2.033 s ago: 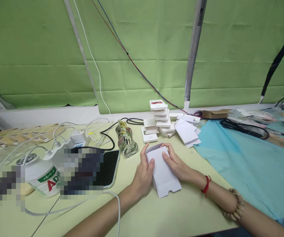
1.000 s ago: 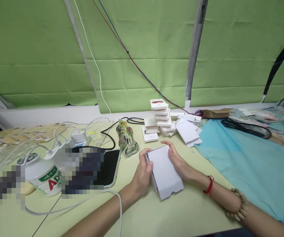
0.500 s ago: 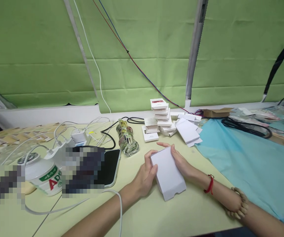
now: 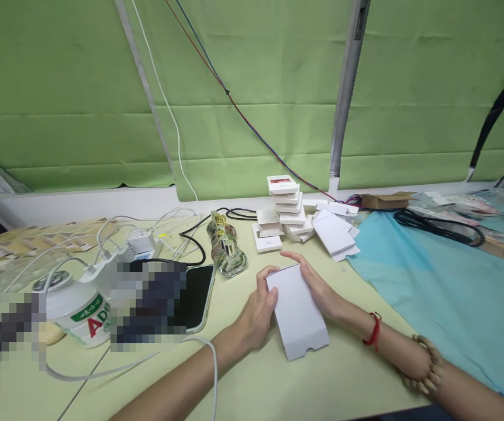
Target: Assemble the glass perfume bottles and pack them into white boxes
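Observation:
A plain white paper box [image 4: 299, 313] is held between my two hands above the table, its notched flap end towards me. My left hand [image 4: 258, 307] grips its left edge, thumb on the upper face and fingers bent round the far left corner. On the other side, my right hand [image 4: 320, 289] presses along the far right edge, with the index finger reaching past the far end. What lies inside the box is hidden. Beyond my hands, several small white boxes with printing [image 4: 290, 207] are stacked beside a pile of flattened white cartons [image 4: 333, 234].
Several glass bottles with gold caps [image 4: 230, 257] stand in a row left of the stack. A phone [image 4: 197, 298], a white bottle [image 4: 79, 310] and a power strip with cables [image 4: 111, 263] occupy the left. Blue sheeting [image 4: 436, 280] covers the right side.
The white box has swung slightly, its flap end moving left and lying flatter. My right thumb has shifted from the upper face towards the far edge; my left hand keeps its grip.

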The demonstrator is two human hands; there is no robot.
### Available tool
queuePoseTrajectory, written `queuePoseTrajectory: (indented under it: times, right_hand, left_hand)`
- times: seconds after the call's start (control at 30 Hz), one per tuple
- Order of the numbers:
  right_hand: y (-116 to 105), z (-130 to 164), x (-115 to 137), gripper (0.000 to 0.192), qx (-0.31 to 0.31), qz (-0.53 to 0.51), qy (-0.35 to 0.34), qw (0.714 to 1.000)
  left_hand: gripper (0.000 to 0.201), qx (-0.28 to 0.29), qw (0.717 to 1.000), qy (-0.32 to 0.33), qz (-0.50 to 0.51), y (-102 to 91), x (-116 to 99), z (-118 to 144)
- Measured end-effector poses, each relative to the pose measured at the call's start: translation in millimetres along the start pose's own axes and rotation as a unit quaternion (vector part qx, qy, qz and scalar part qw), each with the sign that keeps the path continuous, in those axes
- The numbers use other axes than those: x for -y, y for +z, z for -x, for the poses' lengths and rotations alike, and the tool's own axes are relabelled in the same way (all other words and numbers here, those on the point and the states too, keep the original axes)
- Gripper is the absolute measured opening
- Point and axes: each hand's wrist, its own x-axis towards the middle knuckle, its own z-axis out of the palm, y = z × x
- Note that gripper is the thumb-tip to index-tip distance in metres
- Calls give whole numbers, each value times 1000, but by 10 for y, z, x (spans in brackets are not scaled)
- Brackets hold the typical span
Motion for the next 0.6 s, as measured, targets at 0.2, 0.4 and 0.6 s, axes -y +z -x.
queuePoseTrajectory:
  times: [0.2,0.4,0.6]
  right_hand:
    - [11,-21,-14,46,-24,42,-23,999]
    - [8,8,-13,45,-6,138,-25,990]
    - [34,-4,-80,29,-56,254,-73,963]
  left_hand:
    - [38,-18,1000,-8,-15,3,-40,-18]
    - [33,-39,999,-18,-3,20,-107,-37]
    - [31,-112,991,-38,70,14,-157,-78]
